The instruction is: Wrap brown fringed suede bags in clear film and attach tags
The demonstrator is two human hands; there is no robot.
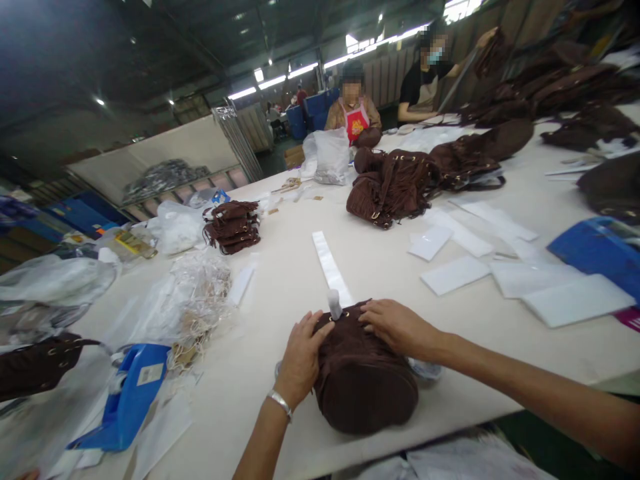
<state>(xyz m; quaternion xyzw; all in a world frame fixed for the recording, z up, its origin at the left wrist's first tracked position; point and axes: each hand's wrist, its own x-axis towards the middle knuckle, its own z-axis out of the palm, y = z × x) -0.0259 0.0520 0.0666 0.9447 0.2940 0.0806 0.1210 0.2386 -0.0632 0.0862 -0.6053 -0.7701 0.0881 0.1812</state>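
Observation:
A dark brown bucket-shaped bag [367, 393] lies on its side at the near edge of the table, its round base toward me. My left hand [303, 353], with a silver bracelet on its wrist, grips the bag's left side, the thumb near a metal eyelet. On the upper right edge, my right hand [395, 327] takes hold with curled fingers. A small whitish wrapped piece [334, 303] sticks up between the hands by the eyelets; its kind is unclear. Just behind the bag runs a white strip [329, 263] on the table. Some clear plastic shows beneath the bag's sides.
Brown fringed bags [395, 180] lie farther back, and a stack of brown pieces [233, 227] is left of centre. White sheets [455, 273] lie at right. Blue tape dispensers [133, 393] flank me, with crumpled clear plastic [195, 287] at left. Two co-workers [354, 113] are across the table.

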